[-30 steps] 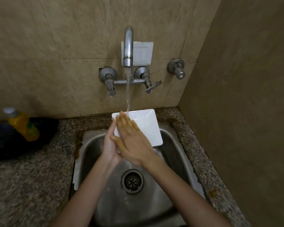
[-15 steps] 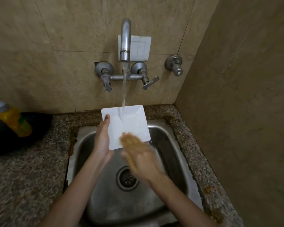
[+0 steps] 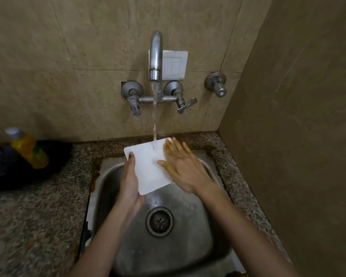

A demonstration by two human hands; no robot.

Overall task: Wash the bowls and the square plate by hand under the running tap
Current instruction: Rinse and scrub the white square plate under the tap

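Note:
A white square plate [image 3: 148,168] is held tilted over the steel sink [image 3: 108,176], under the stream from the wall tap [image 3: 155,56]. My left hand [image 3: 131,180] grips its left edge, thumb on the upper face. My right hand [image 3: 180,164] lies flat, fingers spread, on the plate's right side. Water strikes the plate near its far edge. No bowls are in view.
A yellow bottle [image 3: 28,149] lies on a dark pan [image 3: 8,172] on the granite counter [image 3: 38,216] at the left. A wall [image 3: 298,136] closes the right side. The drain [image 3: 159,220] sits in the sink's middle.
My right hand has slid from the plate's near edge up to its right side. The left hand still holds the left edge.

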